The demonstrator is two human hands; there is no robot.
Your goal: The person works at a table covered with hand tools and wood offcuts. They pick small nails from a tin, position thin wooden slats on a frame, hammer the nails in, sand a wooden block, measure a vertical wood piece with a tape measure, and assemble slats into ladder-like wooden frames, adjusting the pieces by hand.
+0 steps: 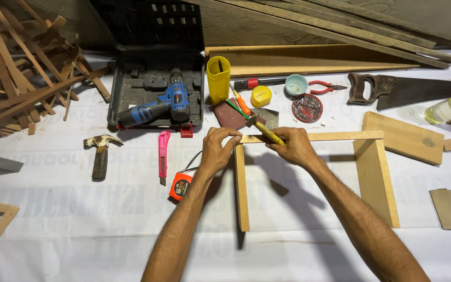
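The wooden frame [309,137] lies flat on the white-covered desk [79,219], its top rail running left to right and two side pieces reaching back toward the person. The left hand [217,149] is closed in a pinch on the frame's left corner, fingertips at the joint where the left side piece meets the rail. The right hand [293,146] sits just right of that corner, gripping a yellow-handled hammer [263,130] whose handle slants up and left, so the head hovers right above the same corner, between the two hands. Both hands are equally close to the joint; the left one touches it. Whether a nail is held under the left fingertips cannot be made out. Left of the frame lie an orange tape measure [181,185], a pink utility knife [163,151] and a claw hammer [100,151]. Beyond the frame sit a round tin of nails [307,108], a yellow cup [218,78] and a blue drill [157,104] in its case.
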